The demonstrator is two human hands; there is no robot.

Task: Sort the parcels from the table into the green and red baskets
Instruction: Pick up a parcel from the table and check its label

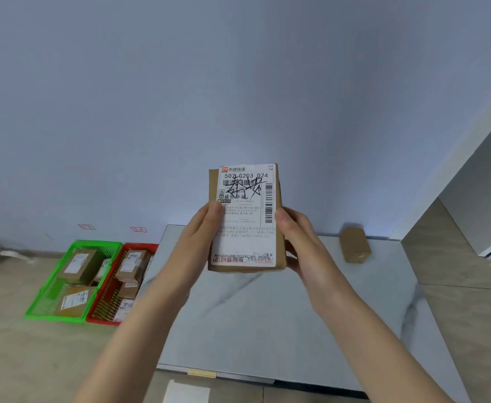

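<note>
I hold a brown cardboard parcel [245, 237] upright above the white marble table [267, 315], its white shipping label with barcodes and black handwriting facing me. My left hand [200, 237] grips its left edge and my right hand [296, 237] grips its right edge. A second small brown parcel [355, 245] lies on the table at the far right. On the floor to the left stand the green basket [64, 269] and, touching it on the right, the red basket [104, 315]; each holds several labelled parcels.
A pale wall rises behind the table and carries two small red-printed tags [138, 229] above the baskets. Beige floor tiles [20, 359] surround the baskets. A wall corner [471, 199] stands to the right. A white sheet [186, 391] lies below the table's near edge.
</note>
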